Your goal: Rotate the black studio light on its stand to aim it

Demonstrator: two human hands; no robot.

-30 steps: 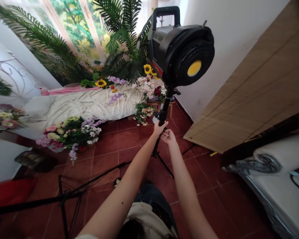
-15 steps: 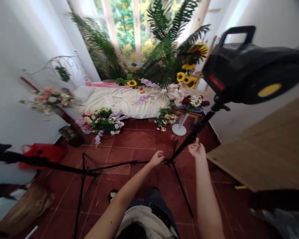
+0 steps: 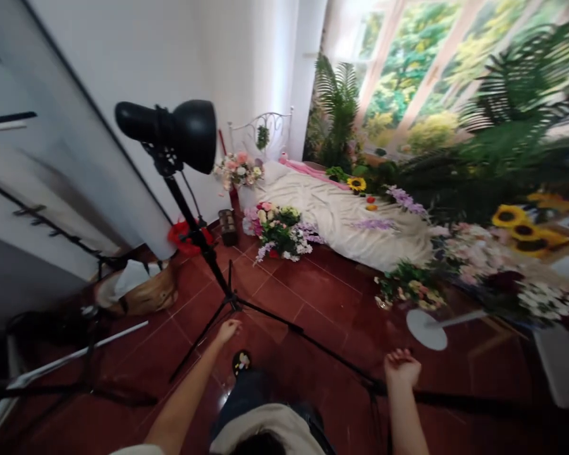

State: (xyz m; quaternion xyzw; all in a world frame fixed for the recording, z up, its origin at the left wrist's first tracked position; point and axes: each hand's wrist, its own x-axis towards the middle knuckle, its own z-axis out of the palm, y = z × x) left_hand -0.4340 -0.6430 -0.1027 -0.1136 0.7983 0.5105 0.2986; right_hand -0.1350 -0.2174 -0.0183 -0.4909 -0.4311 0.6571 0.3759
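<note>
My left hand (image 3: 229,330) is just below the hub of a black light stand (image 3: 208,253), with its fingers loosely curled. Whether it touches the stand I cannot tell. A black lamp head (image 3: 184,133) tops that stand. Off to the right, my right hand (image 3: 402,368) is raised palm up with bent, slightly parted fingers and nothing visible in it. It is beside the dark pole of a second stand (image 3: 455,399), which runs off toward the right edge.
A bed with cream cloth (image 3: 332,212) stands ahead, with flower bunches (image 3: 282,227) at its foot. A round white base (image 3: 427,329) is right of centre. Left are a brown bag (image 3: 149,294), a red bag (image 3: 180,237) and a white pole (image 3: 109,338).
The view has turned left, bringing the left stand's lamp into sight and the right lamp out of it. My hands have moved farther apart, the left one nearer the left stand.
</note>
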